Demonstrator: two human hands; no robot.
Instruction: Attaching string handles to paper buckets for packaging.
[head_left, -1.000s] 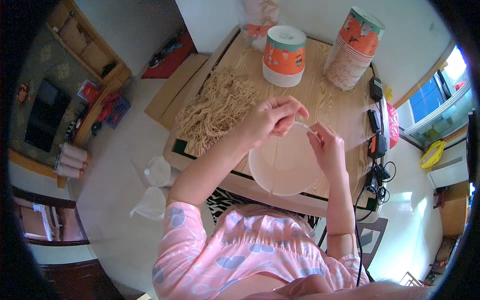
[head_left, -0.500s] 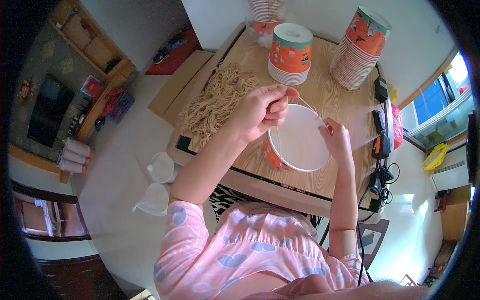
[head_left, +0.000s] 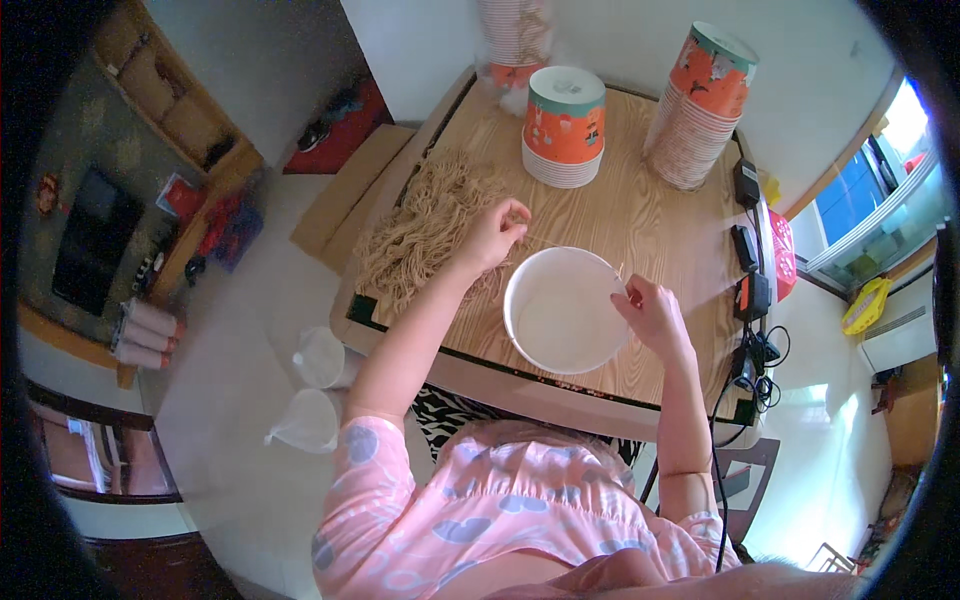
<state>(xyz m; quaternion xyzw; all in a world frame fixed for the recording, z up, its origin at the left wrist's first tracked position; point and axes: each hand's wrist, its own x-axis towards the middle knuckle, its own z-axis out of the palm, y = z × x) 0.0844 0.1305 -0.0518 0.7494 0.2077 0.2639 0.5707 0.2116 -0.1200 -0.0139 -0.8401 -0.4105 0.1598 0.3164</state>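
A white-lined paper bucket (head_left: 568,318) stands on the wood-grain table in front of me, its open mouth toward me. My right hand (head_left: 652,310) pinches its right rim, where a short end of beige cotton string sticks up. My left hand (head_left: 497,238) is curled up left of the bucket, at the edge of a loose heap of beige strings (head_left: 425,230). A thin string (head_left: 545,242) runs from its fingers toward the bucket's far rim. The fingertips partly hide how the string is held.
Beyond the bucket stand upside-down stacks of orange and green paper buckets (head_left: 565,125), with a taller stack (head_left: 700,105) at the back right. Black power adapters (head_left: 750,295) and cables line the table's right edge. Two whitish translucent things (head_left: 305,420) lie on the left floor.
My left hand has dropped and moved left, away from above the bucket. The string that hung across the bucket's mouth now trails past the far rim. My right hand stays at the right rim.
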